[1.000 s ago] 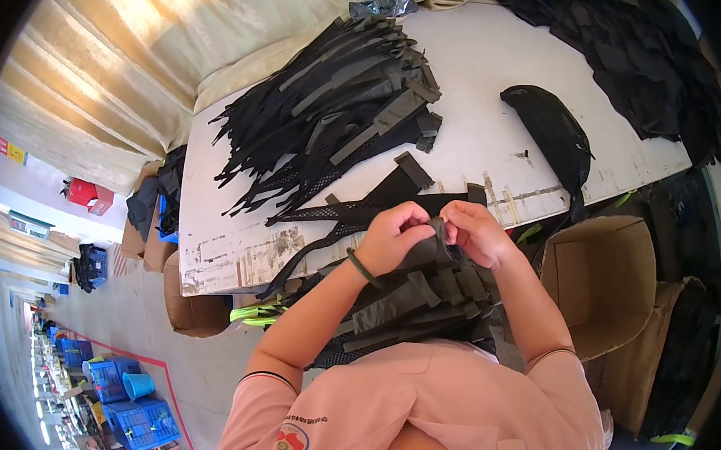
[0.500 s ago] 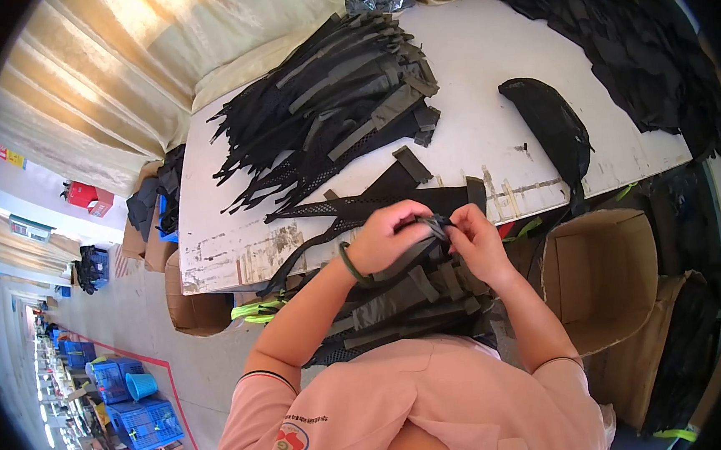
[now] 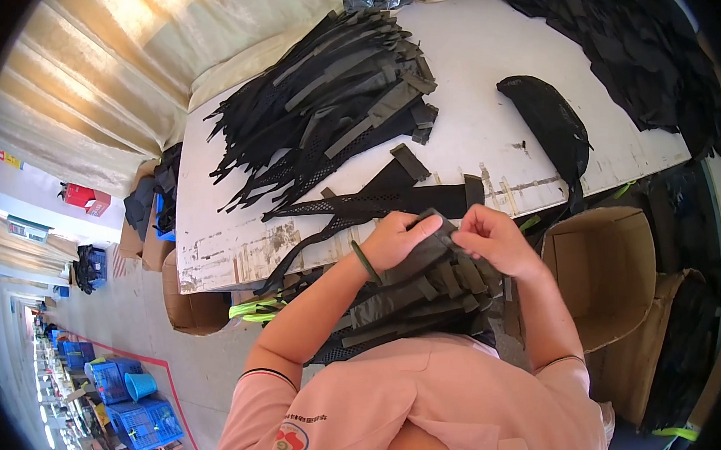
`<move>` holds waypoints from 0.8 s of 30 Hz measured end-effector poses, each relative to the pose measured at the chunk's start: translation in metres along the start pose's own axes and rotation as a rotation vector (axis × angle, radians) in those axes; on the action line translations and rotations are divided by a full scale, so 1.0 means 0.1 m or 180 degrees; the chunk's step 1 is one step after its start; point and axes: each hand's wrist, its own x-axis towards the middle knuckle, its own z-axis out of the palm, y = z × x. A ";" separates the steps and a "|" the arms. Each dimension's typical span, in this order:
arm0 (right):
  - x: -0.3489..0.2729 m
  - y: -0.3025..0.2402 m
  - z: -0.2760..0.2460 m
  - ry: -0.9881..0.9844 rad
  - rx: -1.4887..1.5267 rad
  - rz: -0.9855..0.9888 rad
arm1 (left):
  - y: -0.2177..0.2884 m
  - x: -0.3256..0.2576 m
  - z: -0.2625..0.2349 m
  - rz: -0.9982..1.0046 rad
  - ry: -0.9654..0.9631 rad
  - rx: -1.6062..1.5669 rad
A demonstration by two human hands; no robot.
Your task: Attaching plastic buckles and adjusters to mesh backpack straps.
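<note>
Above my lap, at the table's near edge, my left hand (image 3: 397,239) is closed on a dark fabric strap (image 3: 438,233), with the thumb pressed flat along its grey end. My right hand (image 3: 493,237) is pinched at the strap's right edge; its fingertips hide the exact spot gripped. Several more dark straps with grey ends lie in a pile (image 3: 408,302) across my lap. Just beyond my hands, two black mesh strips (image 3: 413,199) lie on the white table (image 3: 483,57), their grey ends toward the right.
A large heap of black mesh strips (image 3: 327,102) covers the table's left part. To the right lie a black half-moon-shaped mesh piece (image 3: 547,124) and a dark fabric pile (image 3: 624,48). An open cardboard box (image 3: 603,279) stands at right; blue crates (image 3: 144,424) stand on the floor at left.
The strap between my hands has gone from bunched to flatter, its grey end now showing. My right hand has shifted slightly right and my left thumb lies along the strap.
</note>
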 end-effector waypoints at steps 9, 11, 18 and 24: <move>0.29 0.39 -0.46 0.1187 -0.2580 0.0488 | -0.92 -0.75 0.34 0.1069 -0.1012 0.2764; 0.52 0.44 -0.36 0.1441 -0.2883 0.0983 | -0.99 -0.74 0.44 0.0919 -0.1077 0.2718; 0.72 0.74 -0.42 0.1208 -0.2312 0.0754 | -0.79 -0.61 0.32 0.1207 -0.0266 0.1813; 0.66 0.67 -0.27 0.1871 -0.3134 0.0382 | -0.40 -0.26 0.09 0.1760 0.0912 0.1887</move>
